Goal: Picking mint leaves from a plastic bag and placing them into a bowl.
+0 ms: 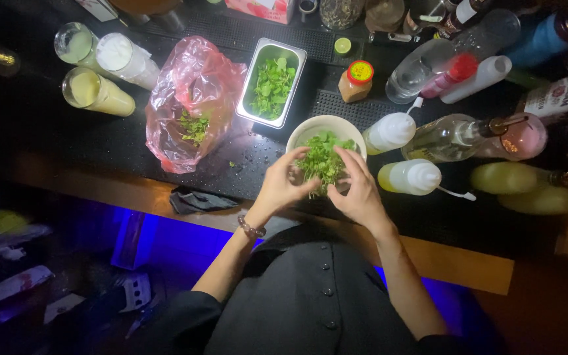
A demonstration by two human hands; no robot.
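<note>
Both my hands are bunched around the same clump of green herbs point(321, 163), left hand point(283, 186) pinching it from one side and right hand point(357, 187) cupped on the other, about equally close. The clump sits right over the white bowl point(304, 131) on the counter point(133, 141). The steel tray of leaves point(271, 83) lies further out, up and to my left, with the pink plastic bag point(195, 98) beside it.

Both hands, left point(283, 184) and right point(357, 190), fingers curled inward together
</note>
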